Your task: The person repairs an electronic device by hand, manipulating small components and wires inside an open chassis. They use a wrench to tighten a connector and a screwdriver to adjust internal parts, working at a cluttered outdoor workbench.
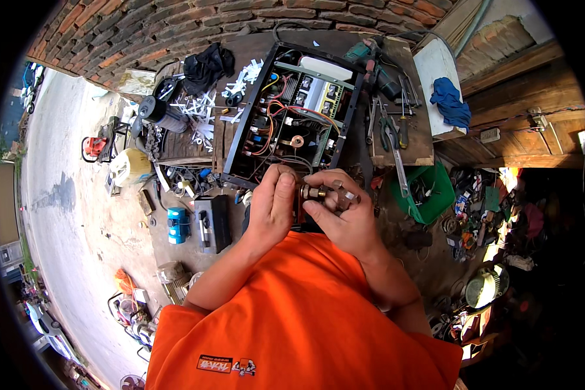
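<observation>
Hands (352, 222) at brass-coloured piece (314, 192), likely fitting; open chassis (351, 117) beyond.

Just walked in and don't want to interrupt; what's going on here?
A person in an orange shirt is handling a small brass-coloured part in front of an opened black case, its wires showing. The right hand holds the part; the left hand is close beside it, its grip hard to make out. Pliers lie right of the case.
</observation>
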A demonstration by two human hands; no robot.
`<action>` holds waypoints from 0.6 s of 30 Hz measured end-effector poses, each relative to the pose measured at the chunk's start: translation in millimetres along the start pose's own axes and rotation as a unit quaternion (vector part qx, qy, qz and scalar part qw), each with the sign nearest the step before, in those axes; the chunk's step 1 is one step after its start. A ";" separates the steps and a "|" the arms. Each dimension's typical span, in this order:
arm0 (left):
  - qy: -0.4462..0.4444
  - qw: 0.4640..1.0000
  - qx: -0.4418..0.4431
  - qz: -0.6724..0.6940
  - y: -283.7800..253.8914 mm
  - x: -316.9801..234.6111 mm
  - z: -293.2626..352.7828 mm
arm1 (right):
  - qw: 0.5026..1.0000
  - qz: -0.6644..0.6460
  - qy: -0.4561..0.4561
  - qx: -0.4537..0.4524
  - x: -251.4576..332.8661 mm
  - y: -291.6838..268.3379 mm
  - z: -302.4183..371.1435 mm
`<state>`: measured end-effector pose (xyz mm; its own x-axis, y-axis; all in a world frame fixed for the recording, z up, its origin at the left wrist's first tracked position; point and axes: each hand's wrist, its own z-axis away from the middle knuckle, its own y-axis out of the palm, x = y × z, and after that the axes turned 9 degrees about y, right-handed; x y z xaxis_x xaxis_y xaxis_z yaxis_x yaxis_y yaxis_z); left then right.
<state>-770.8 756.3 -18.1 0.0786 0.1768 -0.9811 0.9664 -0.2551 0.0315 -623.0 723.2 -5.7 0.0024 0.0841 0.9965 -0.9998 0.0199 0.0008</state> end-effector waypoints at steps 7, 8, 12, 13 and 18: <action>-0.004 1.000 0.005 -0.003 0.7 -8.0 -1.0 | 0.997 0.073 -0.037 0.000 3.6 -3.0 -1.3; -0.006 1.000 0.003 0.005 0.6 -6.3 -0.4 | 0.999 0.033 -0.018 -0.004 3.6 -0.3 0.8; -0.014 1.000 0.005 0.023 -0.9 -4.5 0.7 | 0.998 -0.009 0.062 -0.004 11.3 1.0 4.6; -0.015 1.000 0.009 0.024 -0.7 -5.9 0.3 | 1.000 0.028 0.011 -0.009 8.3 -0.2 2.7; -0.020 0.999 0.005 0.034 2.0 -8.2 -0.3 | 0.992 -0.118 0.048 -0.026 13.7 7.0 4.2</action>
<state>-769.5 754.6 -10.0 0.1333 0.1200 -0.9838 0.9566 -0.2751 0.0960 -630.0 720.4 8.3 0.2401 0.1664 0.9564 -0.9689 0.1017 0.2256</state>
